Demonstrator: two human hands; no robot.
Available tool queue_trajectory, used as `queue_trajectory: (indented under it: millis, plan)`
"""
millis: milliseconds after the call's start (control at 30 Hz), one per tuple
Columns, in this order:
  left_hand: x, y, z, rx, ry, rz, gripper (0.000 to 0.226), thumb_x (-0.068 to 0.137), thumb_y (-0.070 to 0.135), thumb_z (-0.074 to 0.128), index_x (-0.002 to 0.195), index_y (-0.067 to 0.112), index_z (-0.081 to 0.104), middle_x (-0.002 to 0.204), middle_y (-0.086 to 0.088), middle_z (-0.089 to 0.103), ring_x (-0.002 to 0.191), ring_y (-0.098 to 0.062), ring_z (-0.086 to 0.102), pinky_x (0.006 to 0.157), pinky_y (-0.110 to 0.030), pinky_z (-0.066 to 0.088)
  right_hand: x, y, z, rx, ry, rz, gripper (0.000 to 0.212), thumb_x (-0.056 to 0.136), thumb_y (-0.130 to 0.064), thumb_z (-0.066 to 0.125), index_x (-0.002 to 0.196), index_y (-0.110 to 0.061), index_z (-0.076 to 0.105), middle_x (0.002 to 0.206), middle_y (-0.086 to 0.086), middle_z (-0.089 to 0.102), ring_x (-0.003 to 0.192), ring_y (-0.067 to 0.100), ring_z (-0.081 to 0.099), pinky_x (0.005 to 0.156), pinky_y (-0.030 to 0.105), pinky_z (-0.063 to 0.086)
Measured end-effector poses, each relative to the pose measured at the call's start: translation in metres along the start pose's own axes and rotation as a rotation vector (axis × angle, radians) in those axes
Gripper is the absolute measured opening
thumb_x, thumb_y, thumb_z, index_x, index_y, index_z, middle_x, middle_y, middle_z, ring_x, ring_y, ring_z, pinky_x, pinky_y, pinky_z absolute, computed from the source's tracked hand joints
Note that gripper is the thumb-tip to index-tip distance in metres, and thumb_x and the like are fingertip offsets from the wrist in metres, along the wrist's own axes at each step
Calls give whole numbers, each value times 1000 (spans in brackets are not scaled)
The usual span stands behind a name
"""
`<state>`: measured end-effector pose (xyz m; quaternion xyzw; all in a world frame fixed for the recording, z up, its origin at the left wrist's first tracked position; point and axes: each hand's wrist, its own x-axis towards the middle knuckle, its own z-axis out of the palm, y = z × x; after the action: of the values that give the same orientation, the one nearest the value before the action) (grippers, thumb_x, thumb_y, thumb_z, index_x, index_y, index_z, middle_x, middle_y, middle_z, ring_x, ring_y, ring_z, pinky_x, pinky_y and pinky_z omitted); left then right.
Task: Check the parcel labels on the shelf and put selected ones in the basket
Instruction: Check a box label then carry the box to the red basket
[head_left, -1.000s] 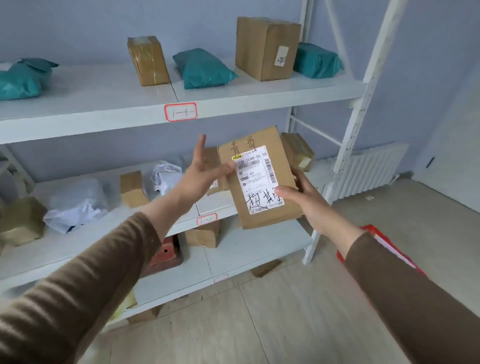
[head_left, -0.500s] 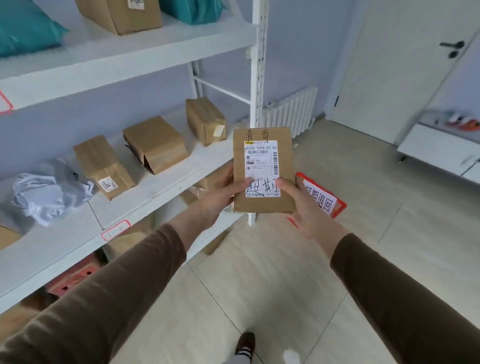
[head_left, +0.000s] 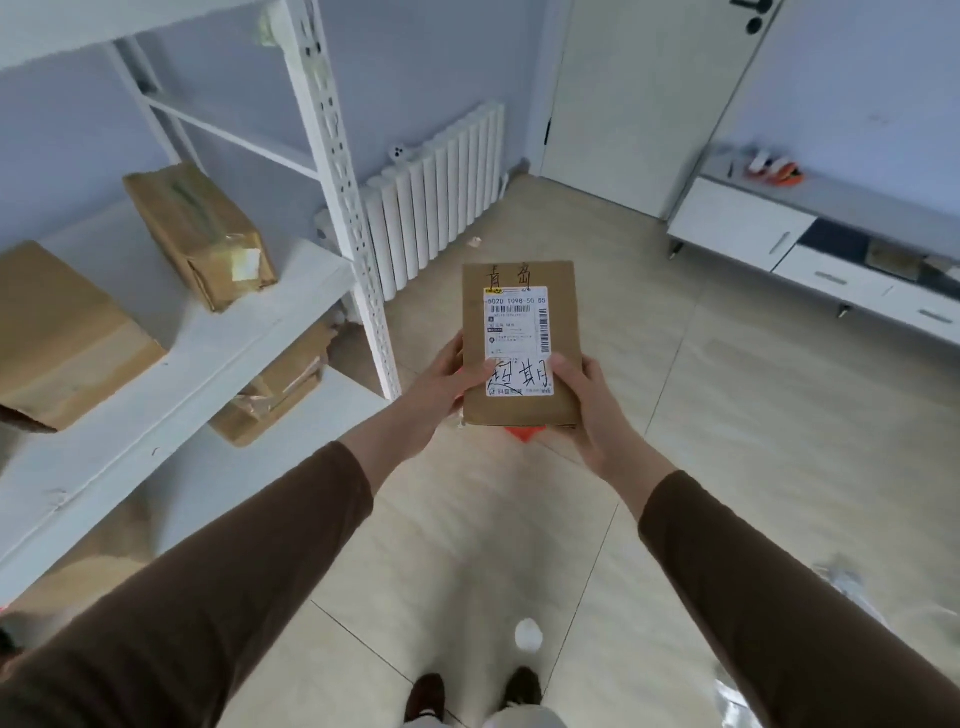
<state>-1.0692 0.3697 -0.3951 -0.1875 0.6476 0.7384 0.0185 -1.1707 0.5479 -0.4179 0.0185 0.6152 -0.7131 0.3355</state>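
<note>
A flat brown cardboard parcel with a white shipping label and black handwriting is held upright in front of me, over the floor. My left hand grips its lower left edge, thumb on the label. My right hand grips the lower right edge. A sliver of the red basket shows just below the parcel; the rest is hidden behind it. The white shelf stands to my left with brown parcels on it.
More brown parcels lie on the lower shelf board. A white radiator stands by the wall behind the shelf post. A white door and a low white cabinet are at the right. Crumpled plastic lies on the tiled floor.
I have turned right, away from the shelf, with the parcel carried along. My left hand, open beside the parcel a second ago, now grips it. The basket has slipped behind the parcel.
</note>
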Motion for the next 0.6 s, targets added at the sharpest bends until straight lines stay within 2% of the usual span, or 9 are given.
queue_trajectory:
  millis: [67, 100, 167, 267, 333, 400, 467, 533, 600]
  plan:
    - [30, -2, 16, -17, -15, -18, 57, 100, 26, 64, 151, 40, 41, 137, 14, 66, 117, -4, 68, 103, -32, 52, 18, -9, -22, -14, 9, 6, 50, 96, -38, 68, 139, -25, 46, 119, 2, 77, 86, 14, 77, 64, 33, 62]
    - [45, -3, 24, -22, -21, -27, 59, 100, 27, 65, 151, 40, 40, 136, 14, 67, 118, -6, 68, 104, -35, 52, 28, -14, -34, -12, 14, 15, 51, 95, -39, 68, 140, -25, 46, 118, 1, 77, 84, 13, 78, 61, 32, 61]
    - [78, -4, 40, -36, -28, -32, 60, 99, 27, 66, 152, 40, 40, 135, 14, 67, 114, -5, 69, 98, -33, 54, 53, -25, -57, -5, 23, 30, 52, 96, -39, 67, 141, -25, 47, 121, 3, 76, 87, 14, 78, 62, 31, 61]
    - [130, -6, 66, -78, 1, -45, 64, 98, 25, 67, 153, 39, 38, 138, 13, 64, 111, -2, 69, 86, -23, 57, 97, -42, -92, -61, 10, 33, 50, 98, -42, 64, 142, -25, 49, 123, 1, 76, 106, 21, 75, 77, 35, 61]
    - [165, -11, 82, -104, 27, -64, 69, 97, 24, 69, 155, 40, 35, 141, 11, 63, 116, -7, 68, 90, -26, 57, 127, -53, -113, -108, -7, 33, 46, 99, -45, 60, 141, -28, 52, 124, -2, 75, 121, 27, 68, 91, 39, 58]
    - [197, -17, 95, -121, 54, -77, 72, 96, 26, 71, 156, 40, 34, 139, 11, 64, 118, -10, 68, 95, -32, 56, 156, -61, -131, -142, -31, 42, 40, 101, -45, 57, 139, -31, 56, 124, -3, 76, 123, 27, 67, 99, 43, 56]
    - [223, -24, 104, -145, 84, -99, 73, 95, 27, 72, 155, 43, 33, 135, 14, 67, 117, -11, 69, 93, -32, 57, 184, -68, -145, -175, -53, 56, 36, 102, -45, 55, 136, -32, 59, 123, -3, 76, 121, 26, 68, 105, 47, 53]
    - [246, -30, 109, -175, 130, -112, 71, 96, 25, 71, 153, 45, 35, 134, 14, 67, 114, -9, 70, 89, -30, 58, 214, -72, -153, -206, -72, 72, 37, 102, -45, 55, 135, -30, 61, 122, -1, 76, 118, 25, 70, 107, 50, 52]
    - [271, -37, 108, -211, 179, -137, 69, 96, 24, 71, 153, 43, 37, 135, 12, 67, 117, -10, 68, 94, -35, 56, 244, -74, -156, -243, -81, 86, 41, 100, -45, 57, 136, -25, 62, 122, 2, 76, 116, 27, 71, 107, 53, 52]
